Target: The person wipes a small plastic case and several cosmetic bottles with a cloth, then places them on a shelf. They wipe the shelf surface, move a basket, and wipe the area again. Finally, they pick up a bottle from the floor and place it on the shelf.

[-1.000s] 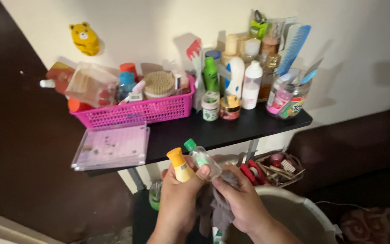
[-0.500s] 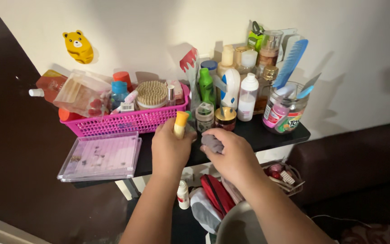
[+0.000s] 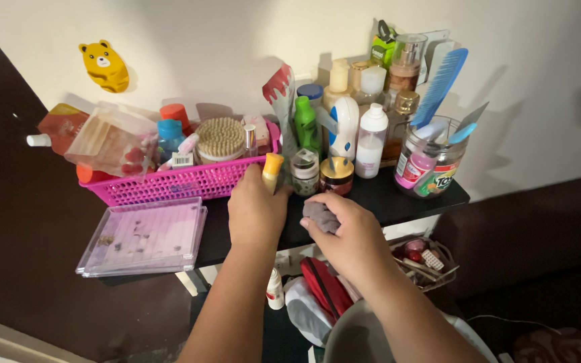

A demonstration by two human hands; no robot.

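My left hand (image 3: 255,210) is over the black shelf (image 3: 398,196), wrapped around a small bottle with a yellow cap (image 3: 272,167) just in front of the pink basket (image 3: 181,181). The clear green-capped bottle seen before is hidden behind this hand. My right hand (image 3: 345,232) is beside it, fingers closed on a crumpled grey cloth (image 3: 319,216) pressed on the shelf top. Small jars (image 3: 336,173) stand just beyond both hands.
The pink basket holds a round brush (image 3: 221,137), bottles and packets. Behind the jars stand many bottles, a glass jar (image 3: 430,160) with a blue comb (image 3: 440,85), and a clear flat case (image 3: 144,235) at the shelf's left end. A bear hook (image 3: 104,64) hangs on the wall. Below are a basket (image 3: 421,257) and bucket.
Both hands rose from below the shelf to its top. The left brought the bottles to the basket's front; the right now presses the cloth on the shelf.
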